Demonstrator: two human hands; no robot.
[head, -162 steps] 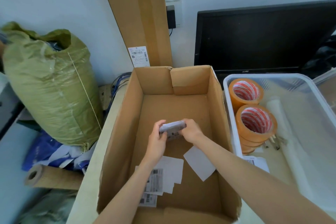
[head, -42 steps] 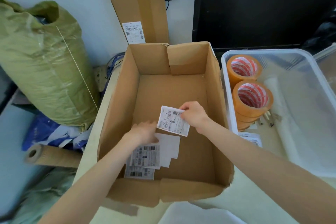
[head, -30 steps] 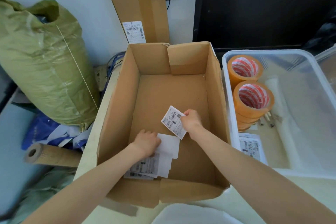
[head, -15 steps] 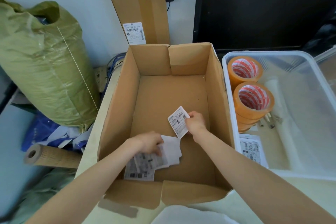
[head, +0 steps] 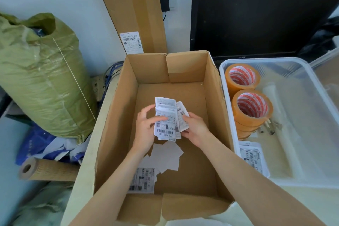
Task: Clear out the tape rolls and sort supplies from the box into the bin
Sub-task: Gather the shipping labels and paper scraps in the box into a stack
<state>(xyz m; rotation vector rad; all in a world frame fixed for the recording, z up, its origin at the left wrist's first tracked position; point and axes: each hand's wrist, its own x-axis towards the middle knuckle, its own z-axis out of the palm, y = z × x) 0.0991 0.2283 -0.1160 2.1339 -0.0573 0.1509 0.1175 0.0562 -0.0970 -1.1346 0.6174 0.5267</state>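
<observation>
We hold labels (head: 167, 118) inside the box (head: 117, 115) — left hand (head: 145, 130) and right hand (head: 194, 130) both pinching them. Tape rolls (head: 251, 108) sit in the bin (head: 311, 71).

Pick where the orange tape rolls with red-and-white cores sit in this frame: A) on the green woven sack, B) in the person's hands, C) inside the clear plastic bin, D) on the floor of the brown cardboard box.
C: both orange tape rolls stand inside the clear plastic bin, to the right of the brown cardboard box.
</observation>
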